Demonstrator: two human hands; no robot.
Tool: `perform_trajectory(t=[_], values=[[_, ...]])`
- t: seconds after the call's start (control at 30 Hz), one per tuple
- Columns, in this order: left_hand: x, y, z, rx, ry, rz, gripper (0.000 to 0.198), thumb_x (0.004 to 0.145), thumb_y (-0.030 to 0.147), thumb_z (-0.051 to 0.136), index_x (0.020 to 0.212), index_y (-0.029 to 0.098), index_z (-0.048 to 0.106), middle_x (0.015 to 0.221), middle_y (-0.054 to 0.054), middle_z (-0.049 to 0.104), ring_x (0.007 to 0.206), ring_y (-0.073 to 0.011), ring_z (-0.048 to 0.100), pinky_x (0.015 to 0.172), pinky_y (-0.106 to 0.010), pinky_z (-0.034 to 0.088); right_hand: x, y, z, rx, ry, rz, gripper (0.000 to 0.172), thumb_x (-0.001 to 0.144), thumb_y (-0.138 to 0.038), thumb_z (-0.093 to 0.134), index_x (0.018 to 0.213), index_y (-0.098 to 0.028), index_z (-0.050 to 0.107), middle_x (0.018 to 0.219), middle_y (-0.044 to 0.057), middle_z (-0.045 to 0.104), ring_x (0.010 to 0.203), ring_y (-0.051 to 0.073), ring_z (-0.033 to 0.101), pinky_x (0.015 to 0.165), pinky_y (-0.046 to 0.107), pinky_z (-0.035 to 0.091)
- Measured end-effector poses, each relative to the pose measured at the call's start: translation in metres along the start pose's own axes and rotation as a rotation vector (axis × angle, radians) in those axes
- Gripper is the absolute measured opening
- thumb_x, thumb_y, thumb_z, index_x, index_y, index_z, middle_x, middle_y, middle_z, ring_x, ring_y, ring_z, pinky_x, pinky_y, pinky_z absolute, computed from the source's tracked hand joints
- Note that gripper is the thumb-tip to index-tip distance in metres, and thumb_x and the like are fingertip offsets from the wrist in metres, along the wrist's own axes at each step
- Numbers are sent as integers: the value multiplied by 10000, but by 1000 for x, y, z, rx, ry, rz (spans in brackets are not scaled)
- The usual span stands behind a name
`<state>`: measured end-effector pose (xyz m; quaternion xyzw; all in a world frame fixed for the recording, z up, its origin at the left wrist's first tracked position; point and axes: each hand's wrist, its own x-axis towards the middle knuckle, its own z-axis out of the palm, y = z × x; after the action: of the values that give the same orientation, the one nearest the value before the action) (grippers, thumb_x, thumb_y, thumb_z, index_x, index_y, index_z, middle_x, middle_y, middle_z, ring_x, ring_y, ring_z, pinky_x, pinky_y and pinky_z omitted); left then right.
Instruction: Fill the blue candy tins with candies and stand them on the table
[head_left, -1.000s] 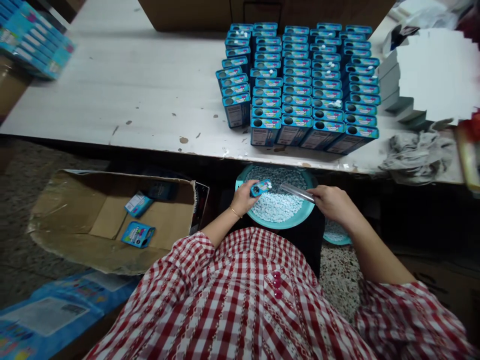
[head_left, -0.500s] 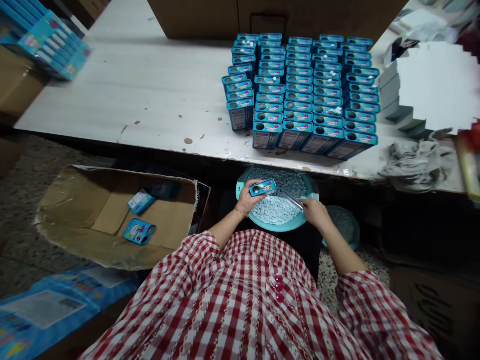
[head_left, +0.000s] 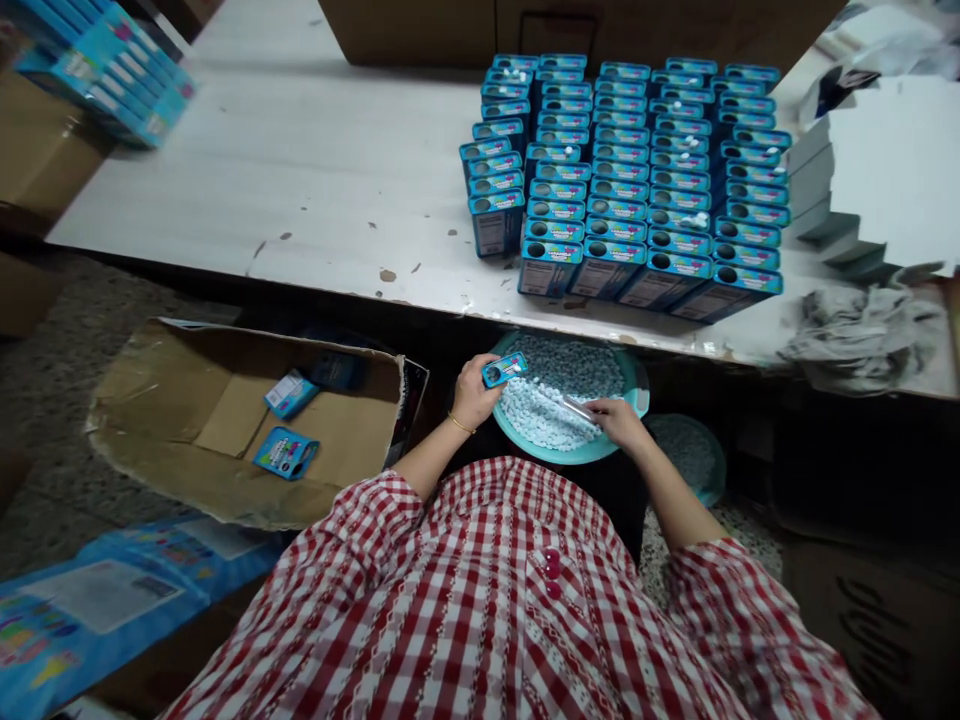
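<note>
My left hand [head_left: 475, 392] is closed round a small blue candy box [head_left: 505, 370], its top with a dark round hole turned up toward me. The box is over the left side of a turquoise basin [head_left: 642, 388] full of small white candies [head_left: 551, 415]. On the basin's right side my right hand [head_left: 616, 420] grips a metal scoop [head_left: 577, 407], its end down at the candies. How much the scoop carries cannot be made out.
Rows of blue candy boxes [head_left: 619, 200] stand on the white table [head_left: 300, 200], some with candies on top. A cardboard box [head_left: 225, 440] with several blue boxes lies left. Crumpled cloth [head_left: 862, 335] and white card stacks [head_left: 892, 170] lie right; another basin [head_left: 690, 455] is lower right.
My left hand has drawn the candy box left, away from the scoop. The scoop has left the box's side and dropped toward the candies. The view has shifted slightly.
</note>
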<state>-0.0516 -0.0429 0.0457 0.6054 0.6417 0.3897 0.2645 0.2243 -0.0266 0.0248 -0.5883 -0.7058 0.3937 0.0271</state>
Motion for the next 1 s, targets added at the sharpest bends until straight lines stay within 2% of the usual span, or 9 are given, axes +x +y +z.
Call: perform_trajectory(t=[0.07,0.17,0.27,0.37,0.47,0.63,0.77,0.9,1.0], values=[[-1,2,6,36,-39,7,331,657,140,627,981,174,569,992,-56,627,935,-201,566,857,-329,442,-19,-12,-21,48,50,-78,299,733,-137,485,924,-163,713,835,60,675,795,179,591,728,265,438],[-4,8,21,65,-129,39,344,655,121,608,992,177,562,1007,-54,627,955,-204,562,873,-329,433,-44,-52,-45,-66,81,-179,324,798,-173,443,1007,-186,690,818,54,637,777,153,570,695,236,411],[-6,16,31,66,-191,88,358,657,105,589,1008,162,553,1028,-67,623,987,-209,555,891,-328,419,-57,-93,-56,-361,103,-160,347,832,-163,394,1033,-217,672,837,57,611,777,150,551,621,228,366],[-6,22,30,95,-210,99,352,673,123,574,1022,156,547,1044,-76,619,996,-214,550,892,-334,411,-63,-110,-61,-546,135,-105,348,842,-158,379,1030,-232,662,899,59,610,803,157,548,577,239,333],[-7,27,20,185,-209,103,362,685,125,550,1044,163,542,1076,-78,614,1023,-224,537,895,-359,394,-66,-97,-64,-516,133,-99,348,847,-166,379,1038,-247,659,899,40,617,821,147,556,594,233,343],[-6,31,0,342,-278,217,383,682,79,524,1047,196,550,1138,-67,600,1094,-237,502,972,-426,310,-62,-56,-58,-434,177,-23,365,833,-165,395,1075,-251,654,927,29,633,854,148,568,661,223,374],[3,32,-29,204,-202,154,353,672,117,587,1018,173,548,1057,-76,616,989,-226,545,895,-388,395,-54,-33,-44,-480,166,81,372,833,-168,389,1083,-248,653,971,50,630,841,162,579,637,233,378],[37,36,-61,-108,-11,89,394,679,257,670,1036,169,527,984,-45,608,884,-166,578,827,-299,451,-50,-16,-32,-432,131,91,361,835,-161,387,1057,-238,661,981,55,638,828,163,588,644,235,376],[85,31,-66,-199,88,57,456,640,281,708,1037,165,514,924,-23,595,849,-151,575,813,-283,458,-51,-6,-23,-368,138,61,365,838,-153,369,1034,-237,665,974,50,643,835,156,594,676,228,385]])
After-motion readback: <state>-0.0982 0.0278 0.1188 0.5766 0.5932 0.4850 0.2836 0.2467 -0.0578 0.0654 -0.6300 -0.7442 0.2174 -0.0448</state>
